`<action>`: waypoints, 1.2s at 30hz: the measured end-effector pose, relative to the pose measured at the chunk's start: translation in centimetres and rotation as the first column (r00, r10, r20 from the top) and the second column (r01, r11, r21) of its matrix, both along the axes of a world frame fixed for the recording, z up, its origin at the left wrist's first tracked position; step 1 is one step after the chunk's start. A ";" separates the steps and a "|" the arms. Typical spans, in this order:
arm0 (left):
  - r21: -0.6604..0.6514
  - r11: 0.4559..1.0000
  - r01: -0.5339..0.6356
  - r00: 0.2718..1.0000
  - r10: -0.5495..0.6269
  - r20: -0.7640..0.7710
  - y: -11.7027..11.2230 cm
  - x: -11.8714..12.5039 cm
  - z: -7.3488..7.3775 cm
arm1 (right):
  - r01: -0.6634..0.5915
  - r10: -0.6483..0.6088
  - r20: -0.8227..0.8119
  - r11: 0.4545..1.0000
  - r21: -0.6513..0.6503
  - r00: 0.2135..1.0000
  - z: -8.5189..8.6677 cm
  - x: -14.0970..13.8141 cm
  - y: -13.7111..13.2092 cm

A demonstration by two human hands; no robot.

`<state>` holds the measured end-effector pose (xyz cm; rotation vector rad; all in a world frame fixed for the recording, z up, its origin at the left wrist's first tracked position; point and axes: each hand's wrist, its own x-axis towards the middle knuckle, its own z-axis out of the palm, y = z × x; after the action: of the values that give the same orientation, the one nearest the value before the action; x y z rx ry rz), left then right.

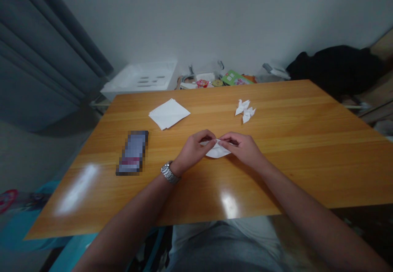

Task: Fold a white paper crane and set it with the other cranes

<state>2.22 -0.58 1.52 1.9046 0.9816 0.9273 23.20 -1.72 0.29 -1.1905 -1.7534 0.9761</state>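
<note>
A small folded sheet of white paper [217, 150] is held between my two hands, over the middle of the wooden table. My left hand [196, 147], with a metal watch [169, 172] at its wrist, pinches the paper's left side between thumb and fingers. On the opposite side my right hand [241, 147] grips it the same way, its thumb on the near face. Both thumbs lie close together near the top fold. The fingertips behind the paper are partly hidden. Beyond my right hand lie two folded white paper birds [245, 111].
A stack of white paper sheets [169, 114] lies at the table's far left. Nearer, a phone [132, 153] with a blurred-out screen rests left of my left arm. Behind the table [307, 141] stand a white plastic tray [144, 77], a green packet [236, 78] and dark cloth [334, 69].
</note>
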 end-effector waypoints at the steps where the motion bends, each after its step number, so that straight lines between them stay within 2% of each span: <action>1: -0.005 1.000 -0.004 1.000 0.004 0.005 0.0 0.0 0.0 | 0.006 -0.006 0.008 1.000 0.006 1.000 0.0 0.0 0.0; 7: -0.034 0.993 -0.112 0.991 0.114 0.074 0.3 0.1 -0.4 | 0.064 -0.065 -0.062 0.998 -0.027 0.996 -0.1 0.4 0.2; 11: -0.049 0.987 -0.152 0.981 0.156 0.117 0.7 0.0 -0.7 | 0.058 -0.060 -0.035 0.997 -0.047 0.998 0.0 0.8 0.3; 19: -0.033 0.983 -0.179 0.978 0.181 0.103 0.8 -0.1 -1.1 | 0.077 -0.078 -0.014 0.996 -0.047 0.997 -0.1 1.0 0.5; 25: -0.029 0.981 -0.194 0.976 0.196 0.095 1.0 -0.3 -0.8 | 0.097 -0.093 0.052 0.993 -0.068 0.994 0.0 1.4 0.6; 31: -0.019 0.978 -0.209 0.975 0.210 0.075 1.2 -0.7 -0.6 | 0.038 -0.034 0.037 0.994 -0.104 0.999 -0.3 1.8 0.7; 36: -0.020 0.981 -0.192 0.980 0.193 0.044 1.2 -0.8 -0.6 | 0.016 -0.010 0.107 0.998 -0.062 0.994 0.0 2.2 0.7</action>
<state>1.39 0.65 0.88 1.7904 1.1577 1.0659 25.44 -1.00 0.26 -1.3136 -1.8069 0.9825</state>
